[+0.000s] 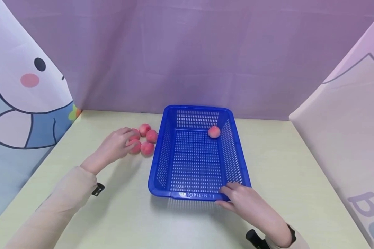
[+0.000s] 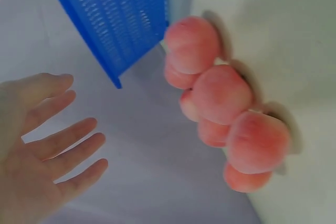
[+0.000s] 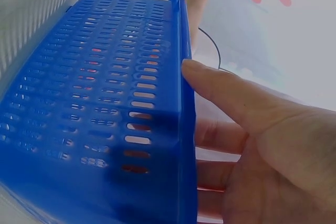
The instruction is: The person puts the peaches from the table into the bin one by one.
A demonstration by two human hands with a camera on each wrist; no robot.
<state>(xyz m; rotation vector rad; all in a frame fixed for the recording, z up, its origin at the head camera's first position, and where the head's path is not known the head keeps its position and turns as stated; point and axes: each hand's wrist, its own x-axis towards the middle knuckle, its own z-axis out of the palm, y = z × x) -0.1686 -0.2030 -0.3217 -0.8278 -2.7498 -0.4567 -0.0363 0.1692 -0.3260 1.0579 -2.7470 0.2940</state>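
We see the left hand point(image 1: 114, 144) above a group of pink peaches point(image 1: 147, 148), at the left side of the blue basket point(image 1: 193, 196). Its fingers are well spread and only a little bent, with clear gaps between them in the left wrist view, and there is no peach between the thumb and the fingers. In the head view the fingertips overlap with the nearest peaches, but whether one of them touches, we cannot tell.

The right hand point(image 1: 244, 200) has a firm-looking pinch on the near rim of the basket, close to its right corner. In the right wrist view we see the thumb lying against the rim on the outer side, while the fingers go behind it, so the space between them is only the thickness of the rim.

The peaches of the group lie close together on the pale table point(image 1: 293, 173), just beside the left wall of the basket. One single peach point(image 1: 214, 132) is inside the basket, near the far right corner. Behind the table hangs a purple cloth point(image 1: 205, 52), and a light sleeve point(image 1: 65, 193) covers the left forearm.
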